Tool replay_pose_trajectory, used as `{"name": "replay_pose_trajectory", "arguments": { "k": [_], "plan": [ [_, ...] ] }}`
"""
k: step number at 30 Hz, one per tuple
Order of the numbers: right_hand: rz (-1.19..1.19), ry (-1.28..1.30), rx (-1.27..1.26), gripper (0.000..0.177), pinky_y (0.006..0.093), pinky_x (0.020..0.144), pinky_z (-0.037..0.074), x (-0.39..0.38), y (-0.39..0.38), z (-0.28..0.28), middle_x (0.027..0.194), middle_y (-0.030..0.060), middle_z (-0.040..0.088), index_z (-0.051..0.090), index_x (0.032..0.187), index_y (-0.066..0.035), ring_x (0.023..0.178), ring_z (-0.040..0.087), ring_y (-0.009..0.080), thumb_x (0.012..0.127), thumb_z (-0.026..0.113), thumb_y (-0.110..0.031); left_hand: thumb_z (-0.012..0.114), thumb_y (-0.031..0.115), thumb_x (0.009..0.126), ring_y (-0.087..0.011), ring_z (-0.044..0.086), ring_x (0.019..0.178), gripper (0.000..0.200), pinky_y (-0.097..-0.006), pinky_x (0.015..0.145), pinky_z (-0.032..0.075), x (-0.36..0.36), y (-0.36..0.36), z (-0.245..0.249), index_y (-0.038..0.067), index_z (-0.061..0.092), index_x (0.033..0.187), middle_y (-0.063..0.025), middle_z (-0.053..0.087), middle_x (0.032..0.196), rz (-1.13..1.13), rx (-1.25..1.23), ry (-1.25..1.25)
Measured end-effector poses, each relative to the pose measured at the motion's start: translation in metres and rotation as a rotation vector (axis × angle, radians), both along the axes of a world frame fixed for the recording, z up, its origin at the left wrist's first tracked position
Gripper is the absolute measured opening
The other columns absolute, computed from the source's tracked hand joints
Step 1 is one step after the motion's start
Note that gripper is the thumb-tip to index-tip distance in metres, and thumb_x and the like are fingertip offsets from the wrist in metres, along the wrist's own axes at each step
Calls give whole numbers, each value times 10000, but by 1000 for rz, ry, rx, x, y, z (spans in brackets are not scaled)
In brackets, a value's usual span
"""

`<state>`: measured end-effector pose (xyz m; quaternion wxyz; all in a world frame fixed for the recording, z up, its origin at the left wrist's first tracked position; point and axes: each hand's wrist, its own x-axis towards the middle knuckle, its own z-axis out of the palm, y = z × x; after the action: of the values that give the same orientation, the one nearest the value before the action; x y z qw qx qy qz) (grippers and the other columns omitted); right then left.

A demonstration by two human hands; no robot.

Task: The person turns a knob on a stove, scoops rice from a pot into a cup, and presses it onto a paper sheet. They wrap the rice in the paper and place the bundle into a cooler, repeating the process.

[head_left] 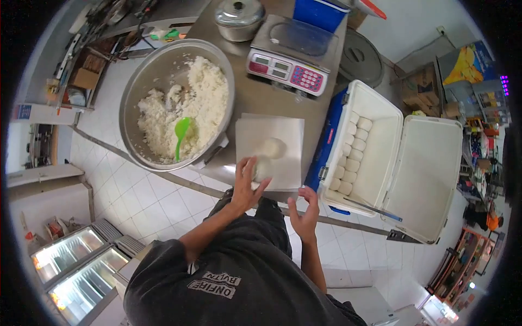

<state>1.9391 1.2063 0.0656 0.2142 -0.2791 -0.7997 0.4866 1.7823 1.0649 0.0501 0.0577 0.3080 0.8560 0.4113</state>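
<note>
My left hand [248,187] has its fingers wrapped round a whitish round ball [262,169] over the lower part of the white paper sheets [294,127]. Just above it, a second pale round ball [273,148] rests on the paper. To the right, near the table's front edge, my right hand [305,213] is raised with its fingers apart and nothing in it. Left of the paper stands a large metal basin [126,103] of white rice [209,89], with a green spoon [182,129] lying on the rice.
A digital scale [288,68] and a lidded pot [239,24] stand at the back of the metal table [244,98]. On the right, an open blue-and-white cooler [375,141] holds several white balls [353,164]; a thin blue-ended rod [375,209] lies across its front rim.
</note>
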Motion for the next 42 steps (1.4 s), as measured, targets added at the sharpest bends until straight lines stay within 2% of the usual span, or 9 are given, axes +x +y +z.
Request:
{"name": "replay_pose_trajectory", "arguments": {
  "k": [5, 11, 13, 16, 23, 25, 29, 34, 42],
  "plan": [
    [189, 44, 56, 171, 336, 685, 522, -99, -36, 57, 828, 121, 668, 614, 977, -3, 720, 656, 250, 858, 693, -98, 709, 287, 900, -291, 582, 1062, 689, -391, 920, 497, 9, -123, 6, 10, 368, 1431, -199, 552, 1215, 294, 119, -618],
    [616, -81, 159, 144, 409, 699, 538, -262, -147, 103, 840, 146, 692, 630, 922, -38, 792, 683, 316, 818, 693, -113, 659, 372, 934, -253, 600, 1076, 734, -399, 865, 522, -40, -248, 17, 20, 283, 1458, -140, 575, 1227, 787, 536, -1227],
    [726, -498, 508, 284, 406, 702, 555, -318, -187, 82, 837, 161, 703, 659, 962, -21, 795, 697, 327, 775, 758, -211, 648, 393, 937, -261, 585, 1101, 737, -437, 883, 509, -63, -286, 10, 18, 276, 1451, -145, 556, 1248, 816, 612, -1234],
    [847, -625, 672, 383, 422, 761, 563, -374, -208, 25, 841, 189, 704, 680, 973, -8, 825, 696, 352, 702, 786, -257, 602, 459, 949, -280, 543, 1163, 736, -515, 922, 470, -108, -331, 10, 16, 268, 1434, -156, 509, 1292, 879, 702, -1214],
    [807, -1184, 618, 245, 408, 810, 555, -431, -181, 34, 957, 226, 707, 697, 961, 30, 908, 703, 322, 745, 688, -86, 492, 512, 987, -310, 548, 1173, 650, -460, 922, 501, -211, -378, 39, 162, 264, 1485, -162, 444, 1388, 751, 829, -1051],
    [840, -1410, 344, 266, 430, 800, 546, -443, -161, 27, 946, 259, 697, 673, 975, 58, 899, 699, 351, 732, 652, -49, 489, 496, 993, -309, 546, 1175, 634, -471, 917, 503, -234, -374, 38, 175, 262, 1490, -165, 446, 1391, 689, 804, -1010],
    [782, -1173, 395, 321, 435, 668, 536, -457, -144, 30, 870, 254, 692, 617, 1072, 89, 787, 689, 360, 805, 581, -85, 479, 414, 1016, -288, 563, 1142, 541, -463, 892, 512, -276, -370, 27, 177, 310, 1472, -162, 500, 1335, 568, 711, -971],
    [935, -499, 1102, 326, 473, 594, 535, -521, -205, 71, 757, 214, 672, 601, 1169, 57, 690, 684, 355, 915, 500, -121, 638, 269, 949, -197, 572, 1054, 553, -329, 877, 492, -298, -365, 33, 60, 402, 1403, -140, 576, 1194, 426, 469, -756],
    [1533, -469, 1194, 365, 435, 514, 506, -579, -262, 29, 670, 161, 650, 607, 1177, 59, 630, 666, 305, 849, 537, -85, 708, 202, 887, -290, 449, 1323, 621, -368, 1099, 340, -311, -367, 25, 69, 456, 1439, -202, 496, 1413, 385, 495, -702]
  ]
}}
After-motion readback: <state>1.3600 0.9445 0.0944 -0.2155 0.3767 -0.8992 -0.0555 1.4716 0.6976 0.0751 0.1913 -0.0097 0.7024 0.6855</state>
